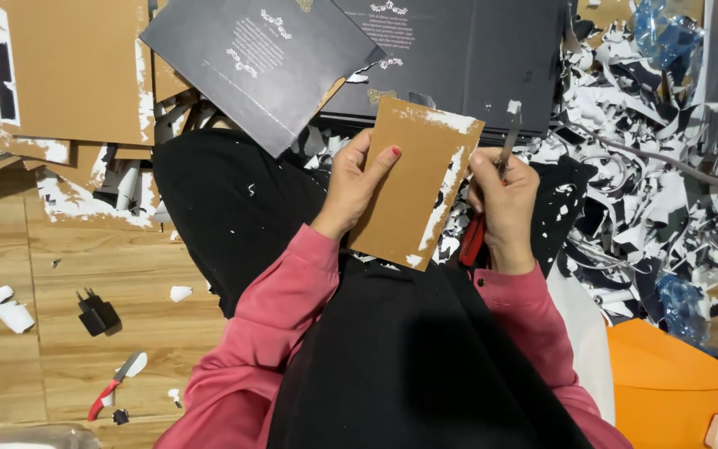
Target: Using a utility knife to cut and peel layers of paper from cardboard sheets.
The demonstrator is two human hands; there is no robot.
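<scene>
**2 hands on 1 brown card, scraping in progress**

2 hands meet over the lap of a person seated on the wooden floor (85, 266). The left hand (357, 185) holds a brown cardboard panel (413, 187) upright and slightly tilted, thumb across its face and the fingers closed round its left edge. The right hand (504, 204) is closed round a red-handled scraper (492, 195), its metal blade pointing up just beside the panel's right edge, near the top corner.

White paper residue clings to the panel along its top edge, down the right side and at the bottom corner; the middle is bare brown. Judging by this, the stripping of this panel looks largely done, with the edges left. The next move seems to call for setting the blade flat against the white strip on the right side while the left hand braces the card firmly.

Dark printed sheets (268, 58) lie ahead of the knees, and a heap of torn black-and-white scraps (650, 199) lies to the right. Stripped brown boards (68, 75) are stacked at left. A second red-handled scraper (114, 384) and a black plug adapter (97, 314) lie on the floor.
</scene>
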